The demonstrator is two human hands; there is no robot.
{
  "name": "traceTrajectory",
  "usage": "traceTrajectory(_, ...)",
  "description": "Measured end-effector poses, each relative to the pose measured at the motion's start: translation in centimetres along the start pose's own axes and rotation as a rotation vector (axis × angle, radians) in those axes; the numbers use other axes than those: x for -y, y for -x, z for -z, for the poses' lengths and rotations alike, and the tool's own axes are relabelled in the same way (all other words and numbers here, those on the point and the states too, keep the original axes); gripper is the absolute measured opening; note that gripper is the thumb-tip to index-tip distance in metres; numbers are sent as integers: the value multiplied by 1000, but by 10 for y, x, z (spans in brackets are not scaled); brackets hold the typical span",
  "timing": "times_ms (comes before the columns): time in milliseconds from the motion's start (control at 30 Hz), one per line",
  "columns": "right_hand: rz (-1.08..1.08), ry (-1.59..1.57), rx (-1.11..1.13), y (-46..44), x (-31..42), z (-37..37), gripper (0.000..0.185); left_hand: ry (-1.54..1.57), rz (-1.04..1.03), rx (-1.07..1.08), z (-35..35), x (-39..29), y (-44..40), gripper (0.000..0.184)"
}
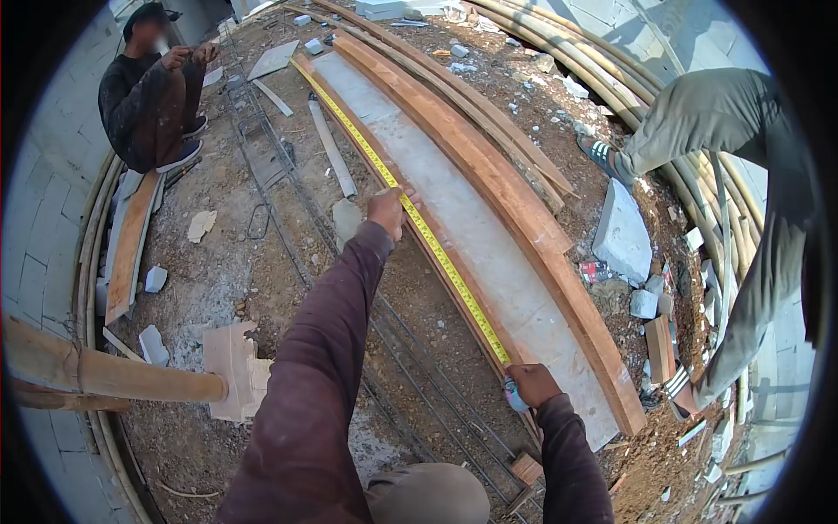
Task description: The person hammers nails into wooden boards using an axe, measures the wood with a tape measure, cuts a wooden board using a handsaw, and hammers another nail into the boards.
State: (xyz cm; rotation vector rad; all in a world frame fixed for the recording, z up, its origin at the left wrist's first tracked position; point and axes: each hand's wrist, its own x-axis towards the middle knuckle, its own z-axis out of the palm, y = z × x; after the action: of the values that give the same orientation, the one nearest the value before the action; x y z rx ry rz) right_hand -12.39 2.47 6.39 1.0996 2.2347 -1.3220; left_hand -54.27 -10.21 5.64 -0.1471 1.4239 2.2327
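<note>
A yellow tape measure (445, 262) is drawn out along the near edge of a long board with a pale grey face (471, 227). Around the middle of the tape, my left hand (390, 210) is closed, its fingers pinching the strip against the board edge. My right hand (531, 384) grips the tape case (514, 397) at the near end, where the strip comes out. Beside the grey face lies a long reddish-brown wooden beam (489, 170). The far end of the tape reaches the board's far end.
A person (144, 96) squats at the far left. Another person's legs (724, 113) stand at the right. Steel rods (419, 375), a bamboo pole (148, 374), long bamboo poles along the wall (594, 65) and a broken block (621, 234) lie around.
</note>
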Motion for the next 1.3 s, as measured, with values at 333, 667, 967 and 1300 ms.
traceTrajectory(333, -5, -43, -37, -2, 6, -4, 48, 51, -59, 74, 3, 7, 0, 26)
traceTrajectory(667, 14, -64, -64, -13, 24, -4, 46, 80, -48, 17, -11, -4, -23, 23)
traceTrajectory(967, 11, 5, -77, -13, 4, -1, 46, 36, 35, -24, -10, 19, -17, 28)
traceTrajectory(1300, 37, 58, -166, -12, 9, 5, 48, 88, 68, -56, -9, 38, -24, 29)
